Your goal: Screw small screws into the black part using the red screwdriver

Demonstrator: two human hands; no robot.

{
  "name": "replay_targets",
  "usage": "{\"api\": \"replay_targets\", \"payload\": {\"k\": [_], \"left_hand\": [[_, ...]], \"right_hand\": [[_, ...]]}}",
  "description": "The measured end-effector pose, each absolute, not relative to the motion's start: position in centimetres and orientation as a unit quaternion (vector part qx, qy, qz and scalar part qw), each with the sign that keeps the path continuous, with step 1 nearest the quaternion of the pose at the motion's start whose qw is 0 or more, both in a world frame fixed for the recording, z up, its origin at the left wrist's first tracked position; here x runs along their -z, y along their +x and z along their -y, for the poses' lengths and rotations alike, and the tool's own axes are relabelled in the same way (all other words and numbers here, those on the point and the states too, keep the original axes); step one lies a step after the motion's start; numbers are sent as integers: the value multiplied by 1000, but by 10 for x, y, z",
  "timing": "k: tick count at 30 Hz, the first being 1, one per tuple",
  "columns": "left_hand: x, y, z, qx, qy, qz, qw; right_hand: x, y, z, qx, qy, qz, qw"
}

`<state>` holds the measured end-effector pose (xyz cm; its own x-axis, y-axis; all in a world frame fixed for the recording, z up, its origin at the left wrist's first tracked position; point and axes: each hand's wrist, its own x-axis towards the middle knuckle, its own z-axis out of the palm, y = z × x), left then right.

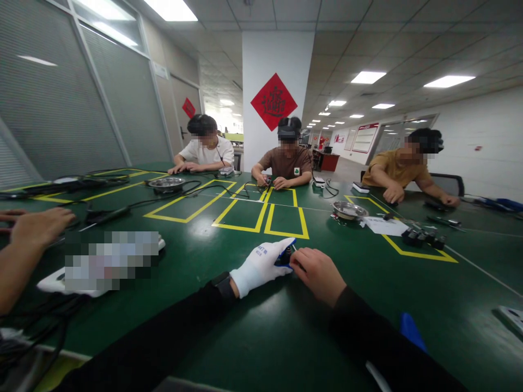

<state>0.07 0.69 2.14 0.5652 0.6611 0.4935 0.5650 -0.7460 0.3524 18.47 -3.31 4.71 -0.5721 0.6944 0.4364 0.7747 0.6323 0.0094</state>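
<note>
My left hand [261, 262], in a white glove with blue fingertips, is closed around a small black part [287, 255] above the green table [229, 337]. The part's exact kind is too small and covered to make out. Bare, my right hand [317, 273] meets it from the right, thumb and fingers pinched at its edge. Whether something tiny sits between those right fingertips is hidden. Something blue-handled [412, 331] lies beside my right forearm, partly covered by the sleeve.
Yellow tape outlines [286, 235] mark the table ahead. Steel bowls [348, 210] stand left and right; black blocks [423, 238] sit near a white paper [384, 225]. A white device [53, 280] and cables lie left, near another person's hands [35, 228]. Three people sit opposite.
</note>
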Motion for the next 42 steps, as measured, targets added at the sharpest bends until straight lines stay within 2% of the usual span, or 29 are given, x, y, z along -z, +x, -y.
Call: {"api": "replay_targets", "payload": {"k": [15,25,32,38,42], "left_hand": [[-14,8,-8,-317,872,-361,90],[-19,7,-4,-328,862,-361,140],[-21,8,0,-358,847,-352,173],[-19,6,1,-364,845,-369,134],[-15,4,0,-351,843,-389,119]], "right_hand": [[-44,192,28,121,-405,887,183],[-48,191,27,177,-327,909,190],[-46,192,27,127,-369,896,214],[-47,200,27,64,-445,842,298],[-43,210,22,45,-482,843,234]]}}
